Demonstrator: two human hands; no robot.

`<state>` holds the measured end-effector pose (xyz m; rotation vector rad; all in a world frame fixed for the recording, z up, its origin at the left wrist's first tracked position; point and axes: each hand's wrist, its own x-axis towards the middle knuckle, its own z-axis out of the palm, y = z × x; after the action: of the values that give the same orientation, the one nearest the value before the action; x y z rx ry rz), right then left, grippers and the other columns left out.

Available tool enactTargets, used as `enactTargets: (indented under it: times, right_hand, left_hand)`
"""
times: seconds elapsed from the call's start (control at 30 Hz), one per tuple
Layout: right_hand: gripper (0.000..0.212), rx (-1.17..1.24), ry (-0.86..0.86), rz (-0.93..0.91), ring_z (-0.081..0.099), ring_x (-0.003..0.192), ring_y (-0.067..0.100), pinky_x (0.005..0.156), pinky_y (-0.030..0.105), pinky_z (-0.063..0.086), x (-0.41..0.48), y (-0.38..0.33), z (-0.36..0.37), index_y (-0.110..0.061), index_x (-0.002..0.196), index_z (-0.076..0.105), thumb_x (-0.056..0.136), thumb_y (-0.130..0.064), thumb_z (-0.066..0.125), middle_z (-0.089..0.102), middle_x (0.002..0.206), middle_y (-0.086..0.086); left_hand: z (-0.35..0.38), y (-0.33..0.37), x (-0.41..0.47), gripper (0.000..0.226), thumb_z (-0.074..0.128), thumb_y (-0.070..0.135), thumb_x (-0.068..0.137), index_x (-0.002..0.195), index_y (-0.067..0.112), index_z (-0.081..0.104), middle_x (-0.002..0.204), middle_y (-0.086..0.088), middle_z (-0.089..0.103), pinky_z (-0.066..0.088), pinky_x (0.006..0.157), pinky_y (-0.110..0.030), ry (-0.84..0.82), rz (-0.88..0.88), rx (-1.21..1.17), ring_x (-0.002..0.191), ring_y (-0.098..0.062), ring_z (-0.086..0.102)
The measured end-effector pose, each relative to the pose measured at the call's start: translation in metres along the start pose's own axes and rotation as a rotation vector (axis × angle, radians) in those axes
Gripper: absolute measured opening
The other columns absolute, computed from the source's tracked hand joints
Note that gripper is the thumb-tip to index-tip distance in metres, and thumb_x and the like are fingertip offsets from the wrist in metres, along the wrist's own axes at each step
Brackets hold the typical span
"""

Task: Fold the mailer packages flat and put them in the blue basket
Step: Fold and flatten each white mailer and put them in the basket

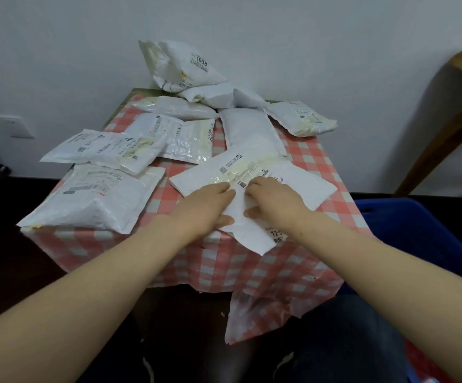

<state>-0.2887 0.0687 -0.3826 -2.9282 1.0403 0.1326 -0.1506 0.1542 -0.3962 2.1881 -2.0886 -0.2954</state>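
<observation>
Both hands lay side by side at frame centre on the flat white plastic mailer with the barcode label [254, 186], left hand [209, 205] and right hand [272, 201] with fingers nearly straight, pressing and gripping nothing, presumably to squeeze it flat where it overhung the near edge of the pink-checked tablecloth [332, 186]. The blue plastic basket [418, 230] stood at lower right beside the table, well apart. Other puffy white mailers [174, 111] crowded the left and upper centre, leaving little working room.

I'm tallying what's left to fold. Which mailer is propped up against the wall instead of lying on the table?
The mailer marked 1008, at the back atop the pile; it leans against the wall, while the others lie flat or slumped.
</observation>
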Motion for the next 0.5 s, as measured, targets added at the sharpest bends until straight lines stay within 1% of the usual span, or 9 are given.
enactTargets:
  times: [0.07, 0.13, 0.23, 0.3, 0.33, 0.4, 0.43, 0.5]
  right_hand:
    - [0.048, 0.009, -0.030, 0.021, 0.041, 0.121, 0.026, 0.093, 0.040, 0.040, 0.005, -0.002, -0.004, -0.010, 0.127, 0.049, 0.089, -0.037, 0.060, 0.046, 0.128, 0.006]
    - [0.043, -0.003, -0.040, 0.043, 0.044, 0.117, 0.027, 0.089, 0.040, 0.039, 0.010, -0.004, -0.008, -0.013, 0.122, 0.054, 0.087, -0.037, 0.063, 0.050, 0.122, 0.007]
    - [0.025, 0.023, -0.054, 0.059, 0.053, 0.107, 0.026, 0.081, 0.037, 0.037, 0.010, -0.004, -0.009, -0.017, 0.108, 0.059, 0.088, -0.032, 0.060, 0.058, 0.110, 0.003]
    - [0.023, 0.016, -0.042, 0.033, 0.054, 0.106, 0.025, 0.081, 0.037, 0.039, 0.006, -0.005, -0.006, -0.019, 0.110, 0.058, 0.089, -0.030, 0.055, 0.059, 0.109, 0.003]
    - [0.024, 0.016, -0.031, 0.022, 0.053, 0.106, 0.025, 0.082, 0.038, 0.040, 0.005, -0.005, -0.005, -0.018, 0.111, 0.056, 0.090, -0.030, 0.054, 0.058, 0.110, 0.003]
    - [0.025, 0.063, -0.018, 0.020, 0.052, 0.107, 0.025, 0.083, 0.038, 0.043, 0.003, -0.003, -0.007, -0.017, 0.107, 0.055, 0.088, -0.032, 0.058, 0.056, 0.111, 0.003]
    - [0.029, 0.100, -0.014, 0.024, 0.051, 0.107, 0.023, 0.085, 0.038, 0.044, 0.003, 0.001, -0.009, -0.018, 0.106, 0.055, 0.085, -0.035, 0.064, 0.055, 0.111, 0.002]
    - [0.050, 0.129, -0.033, 0.024, 0.048, 0.110, 0.020, 0.091, 0.039, 0.044, 0.002, 0.008, -0.015, -0.019, 0.115, 0.054, 0.076, -0.044, 0.072, 0.053, 0.115, -0.001]
  left_hand:
    - [-0.003, 0.001, 0.005, 0.060, 0.065, 0.034, 0.085, 0.136, 0.010, 0.042, 0.136, -0.007, 0.042, 0.039, 0.100, -0.042, 0.010, -0.024, 0.006, 0.124, -0.027, 0.042]
    - [-0.008, 0.004, 0.009, 0.060, 0.069, 0.033, 0.082, 0.134, 0.014, 0.045, 0.132, -0.006, 0.045, 0.040, 0.097, -0.037, 0.021, -0.050, 0.017, 0.121, -0.025, 0.043]
    - [-0.009, 0.009, 0.011, 0.038, 0.068, 0.026, 0.083, 0.118, 0.015, 0.058, 0.120, -0.006, 0.052, 0.040, 0.086, -0.032, 0.029, -0.074, -0.030, 0.112, -0.024, 0.048]
    - [-0.007, 0.010, 0.010, 0.026, 0.067, 0.023, 0.084, 0.108, 0.015, 0.059, 0.113, -0.005, 0.055, 0.038, 0.080, -0.029, 0.040, -0.085, -0.087, 0.108, -0.024, 0.050]
    - [-0.008, 0.011, 0.010, 0.024, 0.067, 0.023, 0.084, 0.105, 0.016, 0.059, 0.112, -0.005, 0.055, 0.036, 0.078, -0.028, 0.051, -0.087, -0.099, 0.107, -0.024, 0.050]
    - [-0.010, 0.011, 0.007, 0.030, 0.069, 0.025, 0.082, 0.108, 0.017, 0.058, 0.113, -0.004, 0.055, 0.034, 0.078, -0.027, 0.089, -0.086, -0.085, 0.108, -0.024, 0.049]
    - [-0.011, 0.011, 0.006, 0.039, 0.070, 0.029, 0.080, 0.115, 0.017, 0.056, 0.118, -0.004, 0.054, 0.034, 0.082, -0.028, 0.117, -0.075, -0.040, 0.110, -0.024, 0.049]
    - [-0.012, 0.009, 0.006, 0.059, 0.070, 0.037, 0.079, 0.129, 0.017, 0.049, 0.128, -0.003, 0.051, 0.033, 0.095, -0.030, 0.136, -0.022, 0.074, 0.117, -0.023, 0.046]
